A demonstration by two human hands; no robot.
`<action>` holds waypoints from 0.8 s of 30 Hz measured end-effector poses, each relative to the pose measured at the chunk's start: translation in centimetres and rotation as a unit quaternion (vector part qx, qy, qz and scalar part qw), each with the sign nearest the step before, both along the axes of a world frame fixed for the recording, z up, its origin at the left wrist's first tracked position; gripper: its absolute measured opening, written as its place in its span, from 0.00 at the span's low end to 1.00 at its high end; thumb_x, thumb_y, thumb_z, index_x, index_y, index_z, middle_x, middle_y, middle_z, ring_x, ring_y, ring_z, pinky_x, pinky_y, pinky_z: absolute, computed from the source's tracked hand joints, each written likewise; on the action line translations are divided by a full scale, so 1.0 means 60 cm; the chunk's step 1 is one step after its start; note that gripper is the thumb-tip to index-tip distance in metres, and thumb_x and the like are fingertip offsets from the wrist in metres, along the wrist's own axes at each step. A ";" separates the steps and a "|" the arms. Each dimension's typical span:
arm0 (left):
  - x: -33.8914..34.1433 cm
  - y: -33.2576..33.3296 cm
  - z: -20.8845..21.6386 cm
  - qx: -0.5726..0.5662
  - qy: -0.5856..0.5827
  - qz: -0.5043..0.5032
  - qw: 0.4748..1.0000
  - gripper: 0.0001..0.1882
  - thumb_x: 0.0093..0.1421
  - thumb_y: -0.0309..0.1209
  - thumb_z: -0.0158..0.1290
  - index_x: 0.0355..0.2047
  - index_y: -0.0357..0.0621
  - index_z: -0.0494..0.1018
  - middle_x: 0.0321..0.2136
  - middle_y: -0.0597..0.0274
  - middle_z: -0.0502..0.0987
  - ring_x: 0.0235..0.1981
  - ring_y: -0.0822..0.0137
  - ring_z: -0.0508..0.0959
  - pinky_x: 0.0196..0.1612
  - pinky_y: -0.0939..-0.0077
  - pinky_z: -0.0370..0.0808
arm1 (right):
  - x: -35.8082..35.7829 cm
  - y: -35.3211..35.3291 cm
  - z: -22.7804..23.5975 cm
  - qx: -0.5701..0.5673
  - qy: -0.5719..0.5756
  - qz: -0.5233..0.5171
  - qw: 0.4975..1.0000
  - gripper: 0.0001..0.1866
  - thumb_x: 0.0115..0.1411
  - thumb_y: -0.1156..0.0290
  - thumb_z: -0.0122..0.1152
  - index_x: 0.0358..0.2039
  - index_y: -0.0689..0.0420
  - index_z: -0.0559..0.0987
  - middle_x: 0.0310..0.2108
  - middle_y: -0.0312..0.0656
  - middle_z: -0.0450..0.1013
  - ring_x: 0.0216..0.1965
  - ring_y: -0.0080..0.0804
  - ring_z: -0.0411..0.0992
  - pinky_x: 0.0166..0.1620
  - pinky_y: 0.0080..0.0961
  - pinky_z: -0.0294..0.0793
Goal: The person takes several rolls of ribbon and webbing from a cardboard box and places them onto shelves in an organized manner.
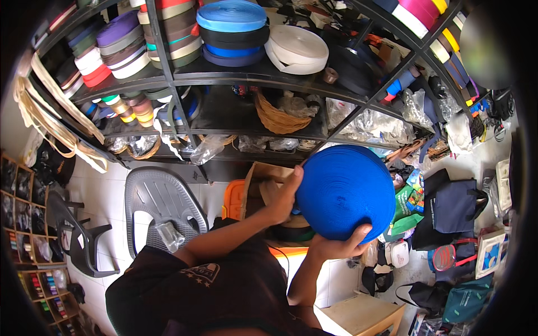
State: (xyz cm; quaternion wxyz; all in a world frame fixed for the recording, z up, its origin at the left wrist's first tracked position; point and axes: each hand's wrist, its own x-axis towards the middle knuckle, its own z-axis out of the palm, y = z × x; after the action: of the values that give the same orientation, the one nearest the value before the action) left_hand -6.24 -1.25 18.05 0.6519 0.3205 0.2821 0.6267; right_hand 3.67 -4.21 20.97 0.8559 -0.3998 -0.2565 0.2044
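Between my two hands is a big roll of blue webbing (344, 193), wound in a flat spiral whose round face is turned up toward me. My left hand (286, 196) grips its left edge, thumb uppermost and the fingers mostly out of sight behind it. Under the lower edge, my right hand (342, 241) supports the roll, with the thumb lying over the rim. Below the roll and partly covered by it, an open cardboard box (255, 193) holds more rolls.
Black shelving (235, 75) ahead carries stacked webbing rolls, a wicker basket (283, 115) and plastic bags. A grey plastic chair (162, 196) stands at left. Bags, including a dark tote (445, 204), crowd the floor at right. A wooden stool (361, 313) is near my right arm.
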 end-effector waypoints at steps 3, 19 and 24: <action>0.012 -0.011 0.013 -0.007 0.082 0.110 0.991 0.32 0.69 0.54 0.30 0.56 0.38 0.63 0.47 0.59 0.71 0.48 0.69 0.71 0.53 0.75 0.66 | -0.008 -0.003 -0.022 0.018 0.009 0.040 0.999 0.38 0.53 0.55 0.65 0.59 0.62 0.63 0.53 0.54 0.64 0.50 0.45 0.68 0.51 0.43 0.72; -0.072 -0.021 0.050 0.164 0.114 -0.010 0.980 0.36 0.58 0.39 0.59 0.61 0.38 0.58 0.53 0.57 0.67 0.55 0.67 0.65 0.59 0.70 0.61 | -0.023 -0.009 0.053 -0.020 0.032 -0.048 0.998 0.38 0.48 0.51 0.70 0.51 0.65 0.69 0.51 0.55 0.66 0.47 0.46 0.69 0.48 0.44 0.74; -0.056 -0.020 0.053 0.131 0.051 0.042 0.989 0.38 0.56 0.39 0.61 0.62 0.39 0.57 0.53 0.56 0.68 0.54 0.66 0.67 0.58 0.70 0.63 | -0.025 -0.016 0.023 -0.010 0.008 0.096 0.995 0.39 0.50 0.55 0.66 0.57 0.64 0.64 0.52 0.55 0.65 0.52 0.47 0.66 0.53 0.45 0.69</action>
State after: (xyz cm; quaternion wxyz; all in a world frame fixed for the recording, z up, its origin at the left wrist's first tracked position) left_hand -9.62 -2.43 21.24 0.5616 0.4228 0.2437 0.6681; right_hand 2.18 -5.20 22.35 0.8304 -0.3798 -0.2852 0.2913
